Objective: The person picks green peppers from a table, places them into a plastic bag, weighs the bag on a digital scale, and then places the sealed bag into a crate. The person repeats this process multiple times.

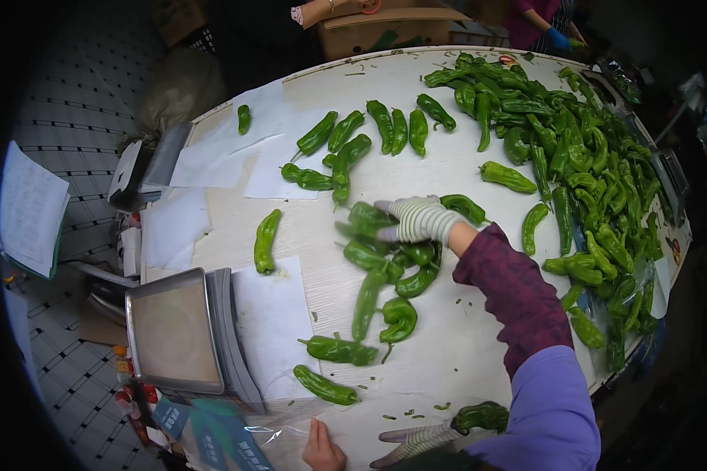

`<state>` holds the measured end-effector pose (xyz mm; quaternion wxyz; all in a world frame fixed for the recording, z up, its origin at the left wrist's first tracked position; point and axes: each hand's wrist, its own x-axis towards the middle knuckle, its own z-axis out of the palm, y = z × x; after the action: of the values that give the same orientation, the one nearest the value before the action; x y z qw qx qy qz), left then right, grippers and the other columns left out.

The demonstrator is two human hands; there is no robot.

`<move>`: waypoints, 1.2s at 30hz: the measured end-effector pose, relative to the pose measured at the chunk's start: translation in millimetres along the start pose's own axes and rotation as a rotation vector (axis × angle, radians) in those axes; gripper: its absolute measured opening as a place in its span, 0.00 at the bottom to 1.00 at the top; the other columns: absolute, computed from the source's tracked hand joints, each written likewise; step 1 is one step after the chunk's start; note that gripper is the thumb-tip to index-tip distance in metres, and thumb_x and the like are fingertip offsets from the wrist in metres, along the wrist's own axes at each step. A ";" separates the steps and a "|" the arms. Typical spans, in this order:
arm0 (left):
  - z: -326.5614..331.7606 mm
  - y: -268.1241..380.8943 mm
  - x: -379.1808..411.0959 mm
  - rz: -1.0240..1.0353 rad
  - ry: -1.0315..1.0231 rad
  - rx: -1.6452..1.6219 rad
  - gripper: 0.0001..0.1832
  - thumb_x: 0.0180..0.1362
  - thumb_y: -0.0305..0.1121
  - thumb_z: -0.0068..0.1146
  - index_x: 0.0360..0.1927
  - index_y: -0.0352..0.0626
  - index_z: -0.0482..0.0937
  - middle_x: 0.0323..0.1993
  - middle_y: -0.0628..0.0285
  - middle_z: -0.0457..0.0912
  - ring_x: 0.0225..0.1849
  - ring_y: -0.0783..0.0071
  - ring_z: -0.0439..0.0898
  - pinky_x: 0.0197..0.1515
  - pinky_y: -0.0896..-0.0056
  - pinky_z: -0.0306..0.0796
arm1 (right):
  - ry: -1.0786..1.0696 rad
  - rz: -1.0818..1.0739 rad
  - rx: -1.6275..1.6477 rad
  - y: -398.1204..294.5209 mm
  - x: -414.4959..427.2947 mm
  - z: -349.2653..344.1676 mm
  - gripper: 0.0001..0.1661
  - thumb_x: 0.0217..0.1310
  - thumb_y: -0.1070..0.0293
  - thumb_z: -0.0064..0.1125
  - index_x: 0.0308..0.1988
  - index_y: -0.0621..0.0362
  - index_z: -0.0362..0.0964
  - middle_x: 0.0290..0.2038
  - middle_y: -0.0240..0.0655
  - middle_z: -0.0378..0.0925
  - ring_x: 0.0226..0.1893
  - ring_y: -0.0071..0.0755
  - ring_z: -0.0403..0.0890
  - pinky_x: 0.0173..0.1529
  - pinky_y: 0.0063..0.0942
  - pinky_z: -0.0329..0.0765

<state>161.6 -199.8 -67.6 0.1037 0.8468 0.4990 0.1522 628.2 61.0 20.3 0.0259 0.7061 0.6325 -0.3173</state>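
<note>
My right hand (pixel 421 219), in a striped knit glove, is over a loose cluster of long green peppers in the middle of the white table (pixel 471 347). Its fingers and thumb are around blurred green peppers (pixel 368 219); others lie beneath and beside it. My left hand (pixel 421 440), gloved alike, is low at the bottom edge, its visible fingers apart and pointing left. A dark green pepper (pixel 482 415) is close by its wrist; whether they touch is unclear. Below the cluster lie a curled pepper (pixel 399 319) and a straight one (pixel 325 385).
A large pepper heap (pixel 571 141) fills the right side. A scale with a metal pan (pixel 174 329) stands at left, near paper sheets (pixel 277 324). Another person's bare hand (pixel 324 448) is by clear plastic and printed bags (pixel 212 433). A cardboard box (pixel 383 35) stands beyond the table.
</note>
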 end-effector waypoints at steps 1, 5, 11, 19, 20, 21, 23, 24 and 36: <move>-0.4 0.3 0.3 0.009 0.010 0.005 0.28 0.48 0.20 0.46 0.58 0.33 0.71 0.55 0.40 0.74 0.46 0.44 0.79 0.42 0.56 0.75 | -0.060 -0.068 -0.078 -11.9 -17.8 0.4 0.47 0.54 0.33 0.53 0.66 0.43 0.56 0.60 0.44 0.69 0.60 0.52 0.69 0.64 0.51 0.61; 1.0 3.5 -1.5 -0.046 -0.037 -0.011 0.28 0.48 0.19 0.47 0.57 0.33 0.72 0.54 0.40 0.74 0.45 0.45 0.79 0.42 0.57 0.75 | -0.266 -0.471 0.374 6.0 -24.3 -18.7 0.42 0.60 0.34 0.48 0.60 0.57 0.66 0.56 0.48 0.73 0.57 0.46 0.73 0.63 0.35 0.65; -6.4 11.1 3.3 -0.012 -0.003 0.019 0.27 0.47 0.19 0.48 0.56 0.31 0.73 0.52 0.40 0.76 0.32 0.47 0.79 0.30 0.57 0.73 | 0.599 0.345 0.146 63.0 96.8 -76.9 0.44 0.56 0.40 0.56 0.64 0.55 0.60 0.67 0.48 0.57 0.63 0.50 0.65 0.64 0.39 0.65; 5.8 -1.0 3.9 -0.004 0.025 0.068 0.27 0.47 0.20 0.51 0.56 0.32 0.73 0.51 0.41 0.77 0.24 0.53 0.77 0.25 0.60 0.71 | 0.618 0.597 -0.040 45.3 158.1 -60.0 0.48 0.49 0.42 0.63 0.67 0.40 0.55 0.67 0.36 0.57 0.68 0.63 0.49 0.61 0.61 0.65; 10.4 -6.0 10.4 0.009 0.039 0.074 0.27 0.47 0.20 0.51 0.56 0.33 0.73 0.52 0.41 0.76 0.24 0.53 0.77 0.25 0.60 0.71 | 0.562 0.538 -0.072 48.0 150.9 -57.4 0.46 0.49 0.45 0.63 0.66 0.39 0.55 0.66 0.36 0.57 0.68 0.62 0.49 0.61 0.60 0.65; 15.5 -6.7 17.7 0.009 0.061 0.078 0.27 0.47 0.20 0.51 0.56 0.33 0.73 0.53 0.42 0.76 0.25 0.53 0.77 0.25 0.60 0.71 | 0.506 0.467 -0.113 48.1 140.3 -57.1 0.45 0.49 0.48 0.63 0.66 0.38 0.56 0.66 0.36 0.58 0.68 0.62 0.50 0.61 0.60 0.65; 12.0 -7.8 21.1 0.030 0.062 0.059 0.27 0.47 0.20 0.51 0.56 0.33 0.73 0.54 0.43 0.76 0.25 0.53 0.78 0.26 0.61 0.71 | 0.422 0.364 -0.169 48.4 99.2 -45.3 0.45 0.45 0.57 0.64 0.65 0.35 0.57 0.65 0.37 0.59 0.68 0.62 0.50 0.62 0.59 0.64; 3.8 -3.2 10.1 0.004 -0.015 0.001 0.28 0.45 0.19 0.48 0.56 0.30 0.72 0.55 0.40 0.74 0.36 0.48 0.78 0.33 0.59 0.73 | 0.387 0.298 -0.208 49.6 75.8 -30.3 0.46 0.44 0.57 0.65 0.65 0.35 0.56 0.65 0.37 0.59 0.68 0.63 0.49 0.63 0.59 0.64; 2.9 -2.7 8.7 0.085 0.105 -0.034 0.30 0.39 0.18 0.48 0.53 0.29 0.74 0.57 0.45 0.74 0.33 0.55 0.81 0.31 0.64 0.74 | 0.239 0.037 -0.252 -7.8 -150.3 106.9 0.42 0.38 0.53 0.69 0.58 0.42 0.67 0.67 0.42 0.54 0.70 0.65 0.43 0.64 0.68 0.51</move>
<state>164.4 -191.0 -69.9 0.0851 0.8563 0.4646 0.2089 577.0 -116.1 10.2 0.0446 0.7417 0.6525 -0.1489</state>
